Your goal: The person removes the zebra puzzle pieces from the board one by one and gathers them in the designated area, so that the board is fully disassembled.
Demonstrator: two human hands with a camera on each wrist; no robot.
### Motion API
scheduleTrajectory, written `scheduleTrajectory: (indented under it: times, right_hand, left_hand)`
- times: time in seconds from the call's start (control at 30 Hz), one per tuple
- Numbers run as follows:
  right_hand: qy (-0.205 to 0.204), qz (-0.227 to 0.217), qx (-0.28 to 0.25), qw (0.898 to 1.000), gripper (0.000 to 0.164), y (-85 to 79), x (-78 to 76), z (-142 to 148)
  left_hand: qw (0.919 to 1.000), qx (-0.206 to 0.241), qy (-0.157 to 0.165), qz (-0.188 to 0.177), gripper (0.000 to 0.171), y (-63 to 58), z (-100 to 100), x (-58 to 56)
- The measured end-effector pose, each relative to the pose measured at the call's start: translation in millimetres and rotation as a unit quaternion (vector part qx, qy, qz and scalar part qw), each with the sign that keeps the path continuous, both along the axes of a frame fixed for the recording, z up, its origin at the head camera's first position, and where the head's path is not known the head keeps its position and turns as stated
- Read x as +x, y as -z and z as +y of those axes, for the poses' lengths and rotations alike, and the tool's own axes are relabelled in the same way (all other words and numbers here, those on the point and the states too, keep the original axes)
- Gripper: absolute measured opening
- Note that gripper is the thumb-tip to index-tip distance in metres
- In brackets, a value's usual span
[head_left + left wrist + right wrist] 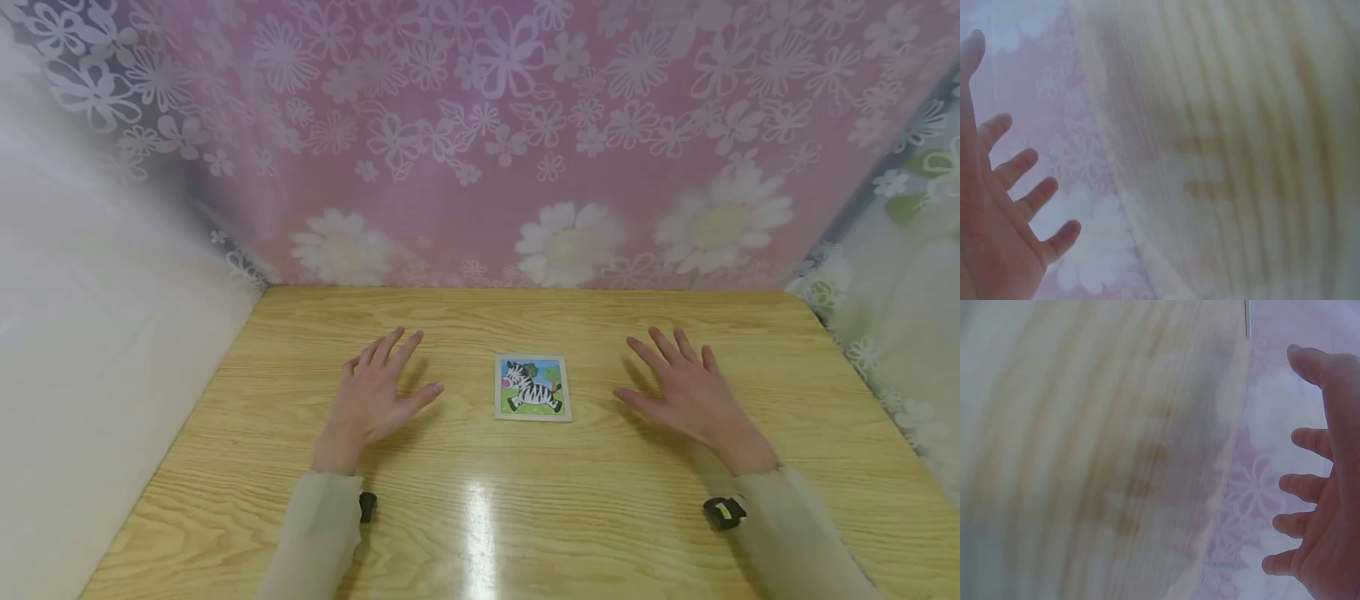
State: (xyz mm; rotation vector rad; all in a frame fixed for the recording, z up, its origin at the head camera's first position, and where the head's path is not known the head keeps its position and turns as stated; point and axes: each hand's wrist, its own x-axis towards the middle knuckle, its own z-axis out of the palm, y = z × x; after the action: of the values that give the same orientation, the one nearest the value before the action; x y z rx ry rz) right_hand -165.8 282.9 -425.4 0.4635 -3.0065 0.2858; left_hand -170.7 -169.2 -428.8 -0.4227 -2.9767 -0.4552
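Note:
A square zebra picture puzzle (pixel 533 388) with a pale wooden border lies flat at the middle of the table. To its left hovers my left hand (pixel 375 396), fingers spread and thumb pointing toward the puzzle, holding nothing. My right hand (pixel 686 396) is on the other side, also spread and empty, its thumb turned inward. Both hands cast shadows on the wood and stand apart from the puzzle. In the left wrist view the fingers (pixel 1038 197) are loosely extended; the right wrist view has the right fingers (pixel 1302 487) similarly parted.
The wood-grain table (pixel 420 517) has a bright light reflection near its front. A pink flowered curtain (pixel 465 167) hangs along the back edge. Pale cloth (pixel 112 292) borders the left side, and flowered cloth (pixel 900 317) the right. Black wrist devices (pixel 724 512) show at the sleeves.

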Motion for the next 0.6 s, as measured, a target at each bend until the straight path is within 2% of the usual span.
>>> scheduleTrajectory:
  times: [0.07, 0.23, 0.43, 0.6]
  right_hand:
    - [-0.006, -0.003, -0.004, 1.0, 0.083, 1.2, -3.3, -5]
    - [-0.04, -0.029, -0.036, 0.998, 0.08, 5.4, -12.7, -19]
    - [-0.073, -0.053, -0.107, 0.99, 0.072, 10.3, -23.0, -37]
    - [-0.086, -0.056, -0.146, 0.984, 0.063, 16.3, -32.0, -49]
  left_hand:
    - [0.9998, 0.013, 0.013, 0.0, 0.084, 1.7, 5, -2.0]
    - [0.9992, 0.013, 0.037, -0.013, 0.083, 3.5, 17, -7.7]
    - [0.9963, 0.015, 0.068, -0.05, 0.085, -2.3, 37, -12.6]
    - [0.9936, -0.002, 0.091, -0.068, 0.083, 1.5, 55, -19.4]
